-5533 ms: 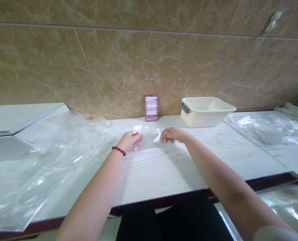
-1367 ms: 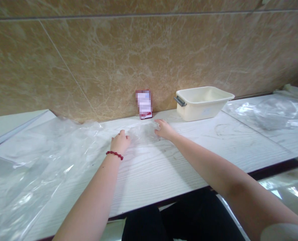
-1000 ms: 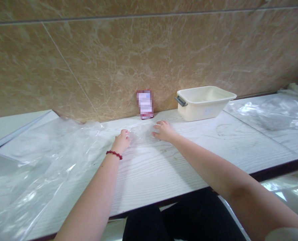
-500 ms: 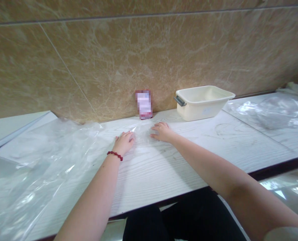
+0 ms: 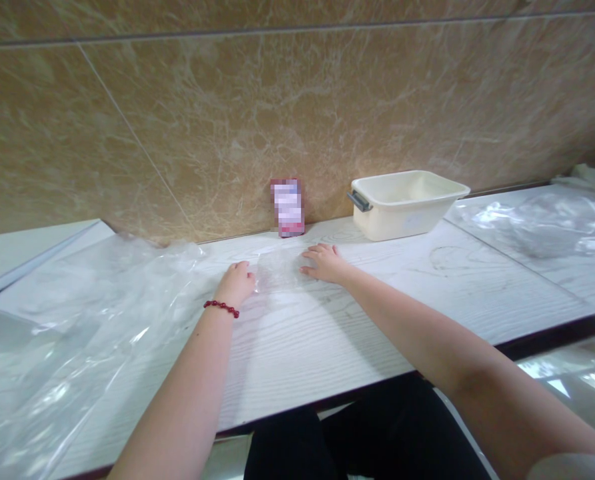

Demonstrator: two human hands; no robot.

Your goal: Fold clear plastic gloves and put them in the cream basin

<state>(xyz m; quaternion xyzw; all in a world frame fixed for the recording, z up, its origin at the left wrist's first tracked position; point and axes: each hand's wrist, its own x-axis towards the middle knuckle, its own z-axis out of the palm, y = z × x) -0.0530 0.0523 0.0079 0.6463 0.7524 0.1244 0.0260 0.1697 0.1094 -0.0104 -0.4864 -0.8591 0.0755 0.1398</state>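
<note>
A small clear plastic bag point(image 5: 280, 268) lies flat on the white wood-grain table, between my two hands. My left hand point(image 5: 236, 283), with a red bead bracelet at the wrist, rests just left of the bag. Its fingers are loosely bent, the thumb apart, and nothing shows in them. On the bag's right edge, my right hand point(image 5: 324, 263) lies open, palm down with fingers spread. Behind the bag, a blurred-out red and white phone-like object point(image 5: 288, 208) leans upright against the wall.
A cream plastic tub point(image 5: 402, 223) with a grey handle stands right of centre by the wall. Large clear plastic sheeting point(image 5: 112, 313) covers the table's left side. More clear plastic point(image 5: 542, 223) lies at the far right. The brown marbled wall point(image 5: 227, 120) bounds the back.
My left hand has slid a little left, off the small bag's left side, and more of the bag now shows lying flat. My right hand has stayed in place.
</note>
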